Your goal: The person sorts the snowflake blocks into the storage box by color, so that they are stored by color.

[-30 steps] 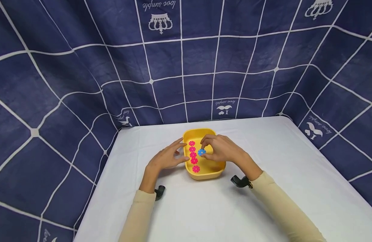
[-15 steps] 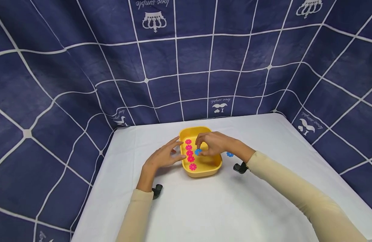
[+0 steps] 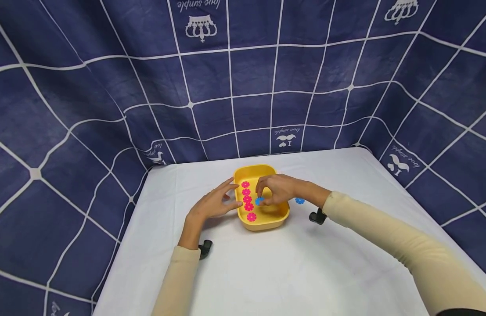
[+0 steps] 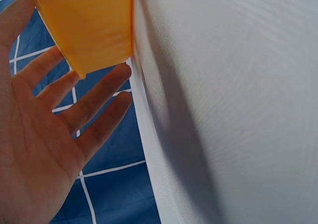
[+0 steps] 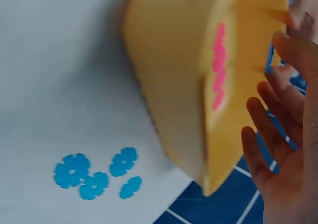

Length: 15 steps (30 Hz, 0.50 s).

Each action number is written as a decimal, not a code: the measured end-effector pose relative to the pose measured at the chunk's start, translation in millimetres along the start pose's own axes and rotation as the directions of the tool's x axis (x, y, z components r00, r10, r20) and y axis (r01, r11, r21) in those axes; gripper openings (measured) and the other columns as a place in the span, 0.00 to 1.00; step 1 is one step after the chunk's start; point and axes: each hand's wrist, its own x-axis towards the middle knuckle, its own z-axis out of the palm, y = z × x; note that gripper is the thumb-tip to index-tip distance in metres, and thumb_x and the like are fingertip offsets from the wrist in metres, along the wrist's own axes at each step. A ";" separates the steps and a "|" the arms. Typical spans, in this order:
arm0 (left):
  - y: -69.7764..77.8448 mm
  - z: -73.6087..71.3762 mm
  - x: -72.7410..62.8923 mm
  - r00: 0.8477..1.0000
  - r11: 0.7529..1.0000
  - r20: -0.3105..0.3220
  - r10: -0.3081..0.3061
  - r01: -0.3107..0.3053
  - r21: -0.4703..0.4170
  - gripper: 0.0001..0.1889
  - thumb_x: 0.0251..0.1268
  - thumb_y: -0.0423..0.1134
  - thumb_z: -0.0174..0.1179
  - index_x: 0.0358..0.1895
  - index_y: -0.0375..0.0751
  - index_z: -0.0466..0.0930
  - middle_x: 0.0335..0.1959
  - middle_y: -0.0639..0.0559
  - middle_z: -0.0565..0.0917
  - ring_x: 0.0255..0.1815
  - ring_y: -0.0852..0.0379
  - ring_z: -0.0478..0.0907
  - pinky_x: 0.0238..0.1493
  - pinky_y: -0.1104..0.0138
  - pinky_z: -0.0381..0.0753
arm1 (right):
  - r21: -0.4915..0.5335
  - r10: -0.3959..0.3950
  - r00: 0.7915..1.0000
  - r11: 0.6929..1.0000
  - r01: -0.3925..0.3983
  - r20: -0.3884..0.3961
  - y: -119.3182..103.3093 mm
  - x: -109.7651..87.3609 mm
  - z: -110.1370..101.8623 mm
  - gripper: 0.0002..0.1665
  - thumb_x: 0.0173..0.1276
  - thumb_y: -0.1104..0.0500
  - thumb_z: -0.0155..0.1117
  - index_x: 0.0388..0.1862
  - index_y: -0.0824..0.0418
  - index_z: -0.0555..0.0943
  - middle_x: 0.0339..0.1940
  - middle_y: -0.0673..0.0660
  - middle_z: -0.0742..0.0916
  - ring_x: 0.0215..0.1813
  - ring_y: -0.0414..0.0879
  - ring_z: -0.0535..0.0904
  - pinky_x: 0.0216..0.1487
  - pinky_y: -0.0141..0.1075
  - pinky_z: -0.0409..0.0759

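Observation:
A yellow plastic bin [image 3: 265, 227] stands on the white table. Along its left side lies a column of several pink snowflake discs [image 3: 247, 199]. Above the bin floor, my right hand [image 3: 281, 188] pinches a blue snowflake disc [image 3: 259, 201] between thumb and forefinger; in the right wrist view the held disc [image 5: 270, 57] shows edge-on. At the bin's left wall, my left hand [image 3: 212, 204] has its fingers spread, with fingertips at the rim. The left wrist view shows that palm [image 4: 39, 134] facing the bin's outer wall.
Right of the bin, a blue snowflake disc [image 3: 300, 201] shows beside the right forearm. The right wrist view has several blue discs [image 5: 72, 170] lying flat on the table. A navy grid-patterned curtain [image 3: 250, 74] surrounds the table at the back and sides.
The right hand has sunk slightly with the blue disc, which is now more covered by its fingers. The right forearm has shifted, uncovering a blue disc on the table. The left hand stays at the bin.

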 end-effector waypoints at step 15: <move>0.5 -2.4 -1.2 1.000 1.000 -0.001 0.020 -0.020 0.002 0.43 0.68 0.71 0.66 0.81 0.55 0.71 0.89 0.60 0.55 0.64 0.53 0.84 0.67 0.47 0.81 | -0.014 -0.017 0.996 1.000 0.019 0.085 4.3 -1.8 31.5 0.16 0.70 0.44 0.77 0.48 0.51 0.90 0.54 0.45 0.87 0.55 0.42 0.83 0.64 0.40 0.83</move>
